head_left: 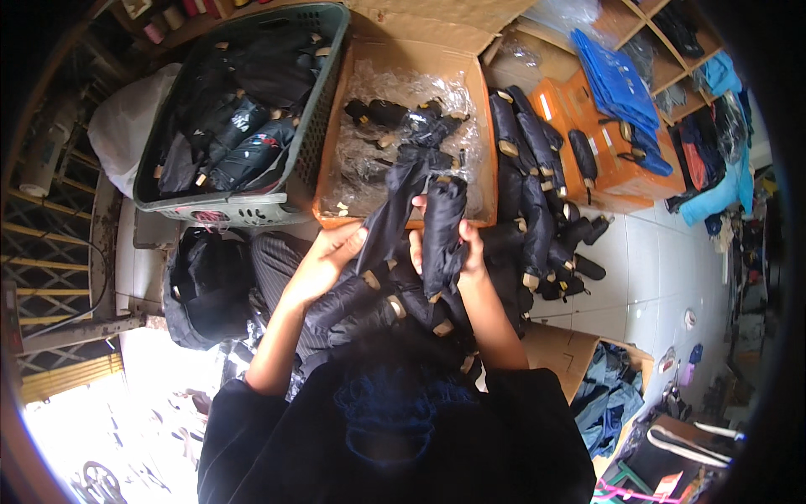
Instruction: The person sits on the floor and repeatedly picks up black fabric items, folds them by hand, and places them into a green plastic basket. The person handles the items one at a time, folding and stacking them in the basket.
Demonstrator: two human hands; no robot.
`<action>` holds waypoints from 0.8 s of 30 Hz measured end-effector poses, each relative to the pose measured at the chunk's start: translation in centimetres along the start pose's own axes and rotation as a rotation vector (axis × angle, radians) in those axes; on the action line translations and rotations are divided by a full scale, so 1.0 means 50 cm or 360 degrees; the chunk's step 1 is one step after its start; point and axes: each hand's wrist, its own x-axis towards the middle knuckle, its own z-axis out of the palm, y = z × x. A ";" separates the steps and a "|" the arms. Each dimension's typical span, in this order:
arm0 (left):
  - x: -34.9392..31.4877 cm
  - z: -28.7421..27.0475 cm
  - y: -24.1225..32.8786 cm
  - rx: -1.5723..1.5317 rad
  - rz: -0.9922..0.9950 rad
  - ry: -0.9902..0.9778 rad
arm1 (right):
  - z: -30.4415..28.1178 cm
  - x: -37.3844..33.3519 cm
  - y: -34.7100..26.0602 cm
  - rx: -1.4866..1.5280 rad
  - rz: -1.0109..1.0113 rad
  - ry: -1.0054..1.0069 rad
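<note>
My right hand point(472, 252) is closed around a rolled black bundle point(445, 223) that looks like a folded compact umbrella, held upright over the near edge of the carton. Fingertips show on both sides of it. My left hand point(340, 246) pinches a long, flat strip of black cloth point(393, 206), perhaps a sleeve, which slants up beside the bundle. Ahead stands the open cardboard carton point(333, 160), holding clear plastic wrap point(386, 80) and several black rolled pieces point(378, 112). Below my hands, more black rolls point(340, 301) with tan ends lie across my lap.
A dark green basket point(336, 50) full of black bundles stands left of the carton. More rolls point(537, 210) are heaped to the right, near an orange box point(625, 172) with blue plastic packs point(613, 80). A carton of blue cloth point(609, 391) sits at lower right.
</note>
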 end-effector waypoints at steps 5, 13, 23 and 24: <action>-0.041 -0.008 -0.039 0.0047 -0.0159 -0.0052 | -0.039 -0.046 -0.005 -0.0028 0.0004 0.0159; -0.037 0.000 -0.106 -0.0333 -0.0127 0.0765 | 0.059 -0.083 0.006 -0.0315 0.0330 0.0282; -0.025 0.090 -0.135 -0.0350 -0.0037 0.0662 | 0.054 -0.118 0.092 -0.0704 0.0314 0.0633; -0.028 0.085 -0.134 -0.0273 -0.0131 0.0593 | 0.054 -0.121 0.086 -0.0743 0.0341 0.0648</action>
